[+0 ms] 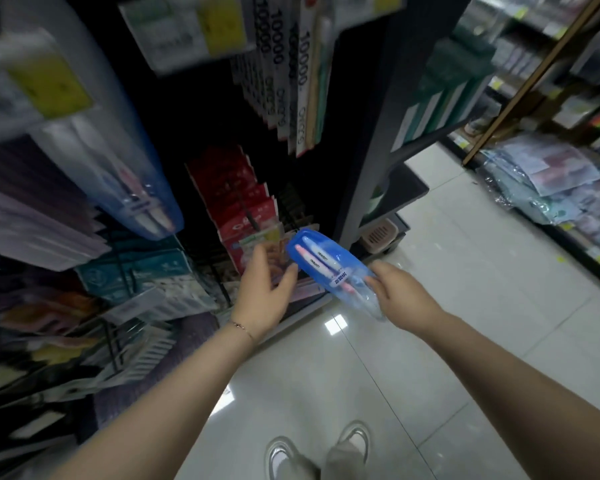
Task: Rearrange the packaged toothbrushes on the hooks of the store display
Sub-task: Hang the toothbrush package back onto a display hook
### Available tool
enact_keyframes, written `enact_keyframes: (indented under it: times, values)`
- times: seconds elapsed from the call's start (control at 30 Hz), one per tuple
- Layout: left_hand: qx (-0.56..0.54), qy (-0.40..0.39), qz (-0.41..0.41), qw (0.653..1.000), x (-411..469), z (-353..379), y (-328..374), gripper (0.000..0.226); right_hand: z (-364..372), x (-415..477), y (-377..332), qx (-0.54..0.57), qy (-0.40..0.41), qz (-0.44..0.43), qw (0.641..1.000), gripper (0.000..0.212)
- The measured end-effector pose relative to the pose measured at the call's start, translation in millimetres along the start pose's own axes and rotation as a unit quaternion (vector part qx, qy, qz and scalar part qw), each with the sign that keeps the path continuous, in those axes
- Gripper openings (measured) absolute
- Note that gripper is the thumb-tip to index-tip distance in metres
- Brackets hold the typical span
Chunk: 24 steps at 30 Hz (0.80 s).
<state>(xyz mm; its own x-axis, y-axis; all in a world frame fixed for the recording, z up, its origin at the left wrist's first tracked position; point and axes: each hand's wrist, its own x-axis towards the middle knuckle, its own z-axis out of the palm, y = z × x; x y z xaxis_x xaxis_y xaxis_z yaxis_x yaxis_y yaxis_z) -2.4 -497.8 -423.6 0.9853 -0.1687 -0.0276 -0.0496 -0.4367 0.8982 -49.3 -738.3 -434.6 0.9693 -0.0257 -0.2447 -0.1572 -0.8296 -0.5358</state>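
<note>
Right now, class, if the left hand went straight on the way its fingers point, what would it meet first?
Likely the pale pack hanging below the red packs, just past the left hand; depth is unclear.

We see a blue toothbrush pack (321, 263) holding white-and-pink brushes (313, 257) under a white label (340, 277). We note red packs (236, 188), teal packs (132, 271), lilac packs (32, 216), a yellow tag (51, 85), and pale grey floor tiles (465, 306) with dark seams.
</note>
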Motion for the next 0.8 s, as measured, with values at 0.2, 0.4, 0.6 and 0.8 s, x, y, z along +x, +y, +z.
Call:
enact_keyframes:
  times: [0.2, 0.4, 0.6, 0.8]
  values:
    - [0.275, -0.024, 0.169, 0.946, 6, -34, 52, 0.048, -63, 2, -54, -0.143, 0.026, -0.12, 0.982, 0.015]
    - [0.257, -0.113, 0.158, 0.947, 16, -57, 92, 0.028, -97, 3, -115, -0.306, 0.065, -0.244, 0.918, 0.016]
    - [0.261, -0.129, 0.153, 0.944, 8, -85, 107, 0.025, -114, -9, -164, -0.385, 0.085, -0.315, 0.863, 0.041]
    - [0.249, -0.14, 0.133, 0.949, -3, -104, 107, 0.011, -110, -14, -199, -0.432, 0.08, -0.353, 0.826, 0.036]
